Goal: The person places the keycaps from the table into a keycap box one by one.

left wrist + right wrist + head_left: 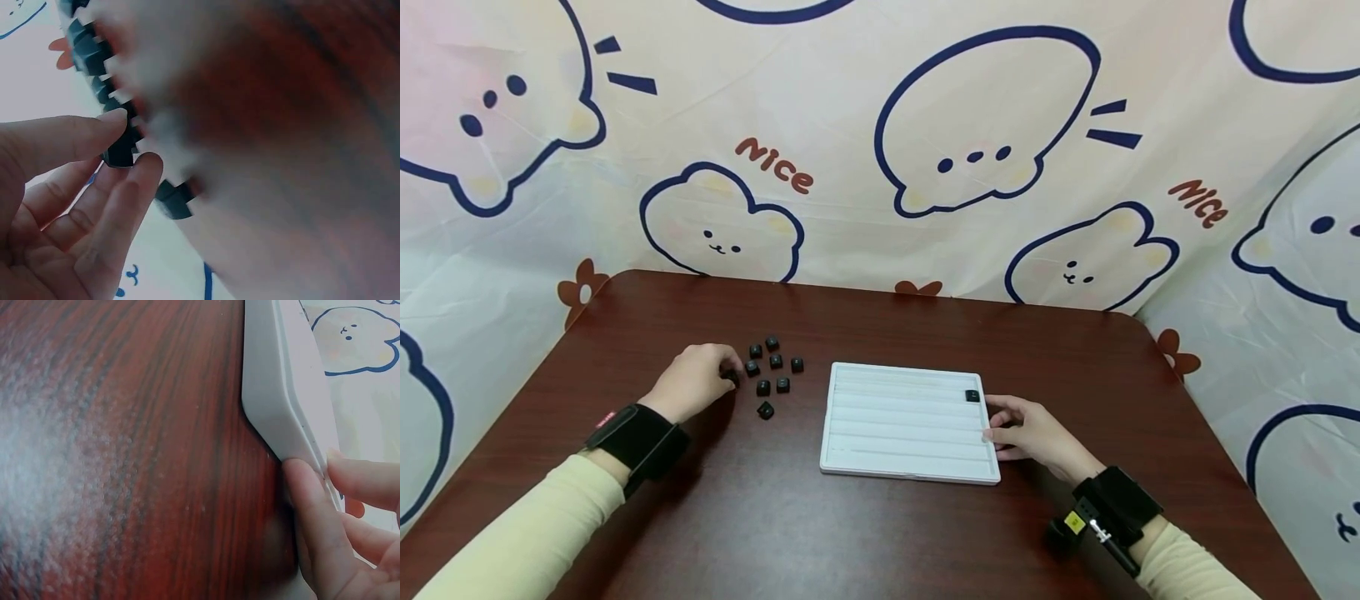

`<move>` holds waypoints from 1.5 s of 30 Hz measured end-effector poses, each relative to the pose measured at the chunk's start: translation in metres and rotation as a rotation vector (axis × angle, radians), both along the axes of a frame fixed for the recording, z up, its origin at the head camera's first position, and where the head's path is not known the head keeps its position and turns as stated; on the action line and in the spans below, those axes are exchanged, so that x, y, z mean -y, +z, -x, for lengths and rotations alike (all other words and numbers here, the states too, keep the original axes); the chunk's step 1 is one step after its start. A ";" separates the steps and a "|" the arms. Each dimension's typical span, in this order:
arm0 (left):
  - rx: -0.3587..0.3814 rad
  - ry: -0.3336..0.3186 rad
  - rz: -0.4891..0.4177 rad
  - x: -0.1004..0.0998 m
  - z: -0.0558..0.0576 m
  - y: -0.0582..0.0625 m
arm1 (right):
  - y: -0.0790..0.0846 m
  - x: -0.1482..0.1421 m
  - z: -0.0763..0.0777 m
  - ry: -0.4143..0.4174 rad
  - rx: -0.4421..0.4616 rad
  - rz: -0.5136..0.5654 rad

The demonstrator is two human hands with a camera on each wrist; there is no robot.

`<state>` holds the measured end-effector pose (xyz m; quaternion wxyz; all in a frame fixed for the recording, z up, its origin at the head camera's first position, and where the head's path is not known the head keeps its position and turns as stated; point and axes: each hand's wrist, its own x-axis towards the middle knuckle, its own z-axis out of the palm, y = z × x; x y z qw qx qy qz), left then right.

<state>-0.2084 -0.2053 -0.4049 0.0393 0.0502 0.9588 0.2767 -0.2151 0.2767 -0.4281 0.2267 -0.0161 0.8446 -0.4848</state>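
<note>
Small black blocky pieces (pixel 776 362), hard-edged, cluster left of centre on dark wood-grain table (pixel 820 542); ridged white tray (pixel 902 423) at centre, one piece (pixel 972 396) in its upper right. Left hand (pixel 692 382) pinches a black block (pixel 119 151) between thumb and fingertips; right hand (pixel 1033 433) grips tray's right edge. Tray's long axis runs left-right.

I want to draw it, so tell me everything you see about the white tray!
The tray is white, rectangular and plastic-looking, with a raised rim and rows of thin ridges running side to side. It lies on the table, right of the loose black pieces. One black piece sits inside, near its far right corner. The right hand pinches its right edge.
</note>
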 end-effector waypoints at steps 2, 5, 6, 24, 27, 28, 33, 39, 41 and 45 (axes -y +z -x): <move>-0.009 -0.004 -0.011 -0.001 -0.001 0.003 | 0.001 0.000 0.000 -0.001 -0.001 0.001; -0.014 -0.009 -0.024 -0.004 -0.003 0.008 | 0.001 0.001 -0.001 -0.004 -0.005 0.004; -0.016 -0.010 -0.029 -0.006 -0.004 0.009 | 0.001 0.001 -0.001 -0.006 -0.006 0.004; 0.012 -0.072 -0.072 -0.047 0.004 0.018 | 0.002 0.001 -0.003 -0.015 -0.005 -0.008; 0.021 -0.080 -0.077 -0.055 0.007 0.020 | 0.001 0.002 -0.002 -0.017 -0.004 -0.018; 0.023 -0.084 -0.080 -0.058 0.008 0.020 | 0.002 0.002 -0.002 -0.022 -0.003 -0.021; 0.017 -0.120 -0.089 -0.075 0.011 0.023 | 0.001 0.000 -0.002 -0.023 -0.006 -0.027; -0.021 -0.187 -0.075 -0.097 0.014 0.024 | 0.002 0.000 -0.002 -0.034 -0.003 -0.018; -0.033 -0.203 -0.065 -0.103 0.016 0.023 | 0.003 0.000 -0.003 -0.028 -0.006 -0.017; -0.042 -0.225 -0.040 -0.113 0.019 0.019 | 0.002 0.002 -0.004 -0.029 -0.004 -0.008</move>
